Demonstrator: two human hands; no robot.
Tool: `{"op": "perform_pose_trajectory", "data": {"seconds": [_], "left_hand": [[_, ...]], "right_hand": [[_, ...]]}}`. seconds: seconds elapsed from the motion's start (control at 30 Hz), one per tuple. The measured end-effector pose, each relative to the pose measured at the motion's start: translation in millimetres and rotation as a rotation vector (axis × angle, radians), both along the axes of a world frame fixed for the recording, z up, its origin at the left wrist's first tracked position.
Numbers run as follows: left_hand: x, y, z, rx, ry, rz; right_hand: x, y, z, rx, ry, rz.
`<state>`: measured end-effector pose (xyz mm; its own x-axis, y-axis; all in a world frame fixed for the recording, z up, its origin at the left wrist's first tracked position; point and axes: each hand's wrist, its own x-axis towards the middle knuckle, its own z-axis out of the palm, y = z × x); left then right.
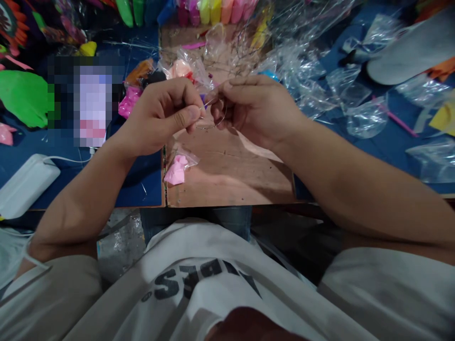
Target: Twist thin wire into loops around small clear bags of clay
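Observation:
Over the wooden board [227,175], my left hand [167,116] pinches a thin, pale wire [224,116] between thumb and forefinger. Close beside it on the right, my right hand [249,106] has its fingers curled and closed on the same wire, which bends in a small loop between the hands. A small bag of light pink clay [177,170] lies on the board below my left hand. Behind my hands are a peach lump in clear wrap [180,69] and a bright pink packet [129,101].
A phone-like blurred object [93,106], a white power bank [28,187] with a cable and a green piece [26,97] lie left. Clear plastic bags [302,80] crowd the right, near a grey cylinder [412,52]. Colored packs [215,10] line the back.

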<state>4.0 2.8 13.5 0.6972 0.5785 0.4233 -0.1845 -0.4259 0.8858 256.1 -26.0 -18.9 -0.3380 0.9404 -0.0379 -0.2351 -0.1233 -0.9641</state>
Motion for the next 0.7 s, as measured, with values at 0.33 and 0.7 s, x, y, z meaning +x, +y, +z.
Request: {"op": "perform_pose_trajectory", "data": {"seconds": [0.33, 0.7], "left_hand": [[2.2, -6.9, -1.1, 0.056, -0.054, 0.049], [12.1, -5.5, -3.1, 0.047, -0.178, 0.104]], "right_hand": [[-3.5, -9.8, 11.7, -0.22, 0.186, -0.016], [-6.7, -4.7, 10.1, 0.022, 0.012, -0.102]]}}
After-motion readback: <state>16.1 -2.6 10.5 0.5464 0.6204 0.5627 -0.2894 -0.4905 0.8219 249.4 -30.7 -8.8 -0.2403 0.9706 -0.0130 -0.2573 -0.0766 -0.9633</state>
